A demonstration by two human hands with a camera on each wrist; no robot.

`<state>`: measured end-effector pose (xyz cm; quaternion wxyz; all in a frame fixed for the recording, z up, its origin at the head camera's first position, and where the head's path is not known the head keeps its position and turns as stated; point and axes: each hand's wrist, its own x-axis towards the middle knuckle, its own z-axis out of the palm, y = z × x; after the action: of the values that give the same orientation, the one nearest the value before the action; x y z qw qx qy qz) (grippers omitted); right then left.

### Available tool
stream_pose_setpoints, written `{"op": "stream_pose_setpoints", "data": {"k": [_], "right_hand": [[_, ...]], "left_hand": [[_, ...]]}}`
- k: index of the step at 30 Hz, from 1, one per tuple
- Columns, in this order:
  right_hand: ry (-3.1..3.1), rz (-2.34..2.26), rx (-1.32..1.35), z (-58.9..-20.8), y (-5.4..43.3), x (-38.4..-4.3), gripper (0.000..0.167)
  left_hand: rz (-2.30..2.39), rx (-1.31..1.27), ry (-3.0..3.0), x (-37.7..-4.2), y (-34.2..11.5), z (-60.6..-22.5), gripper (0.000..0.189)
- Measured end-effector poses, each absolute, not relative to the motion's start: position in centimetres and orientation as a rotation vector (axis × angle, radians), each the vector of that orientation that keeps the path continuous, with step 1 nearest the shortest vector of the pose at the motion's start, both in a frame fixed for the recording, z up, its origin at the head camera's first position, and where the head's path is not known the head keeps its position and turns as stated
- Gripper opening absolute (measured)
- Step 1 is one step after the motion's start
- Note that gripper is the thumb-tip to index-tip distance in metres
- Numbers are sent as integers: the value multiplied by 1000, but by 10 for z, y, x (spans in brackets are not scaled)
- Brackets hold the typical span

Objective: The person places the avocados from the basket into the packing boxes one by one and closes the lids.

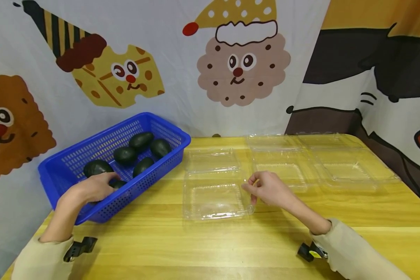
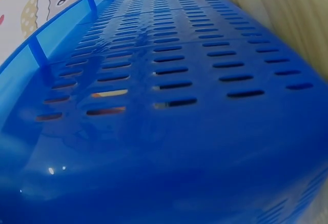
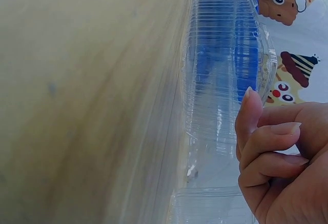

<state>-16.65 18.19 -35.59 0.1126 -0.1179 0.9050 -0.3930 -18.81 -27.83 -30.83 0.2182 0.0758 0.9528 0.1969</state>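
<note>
My left hand [image 1: 92,187] reaches down into a blue plastic basket [image 1: 143,188] and grips a dark green avocado [image 1: 118,184] near its front wall; the wall partly hides the fingers. Several more avocados [image 1: 125,156] lie in the basket. In the left wrist view the perforated basket wall [image 2: 169,147] fills the picture, hiding the hand. My right hand [image 1: 267,188] is at the right edge of an opened clear plastic clamshell box [image 1: 213,200], fingers loosely curled. From the right wrist view, this hand [image 3: 277,152] shows nothing between its fingers, and the box [image 3: 220,60] is beside them.
Two more opened clear clamshell boxes, a middle one [image 1: 281,171] and a right one [image 1: 350,171], stand on the wooden table [image 1: 210,249]. Behind the table hangs a cloth [image 1: 175,112] printed with cartoon food. The basket stands at the table's left rear.
</note>
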Motion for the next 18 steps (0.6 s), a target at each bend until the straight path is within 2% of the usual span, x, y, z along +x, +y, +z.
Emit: {"op": "stream_pose_setpoints", "data": {"k": [14,18], "right_hand": [[2661,-1157,-341,-355,181,-167,21],[2663,-1158,-349,-355,181,-167,21]], "left_hand": [[614,97,2615,-185,-275,-307,60],[567,70,2685,-186,-274,-305,69]]}}
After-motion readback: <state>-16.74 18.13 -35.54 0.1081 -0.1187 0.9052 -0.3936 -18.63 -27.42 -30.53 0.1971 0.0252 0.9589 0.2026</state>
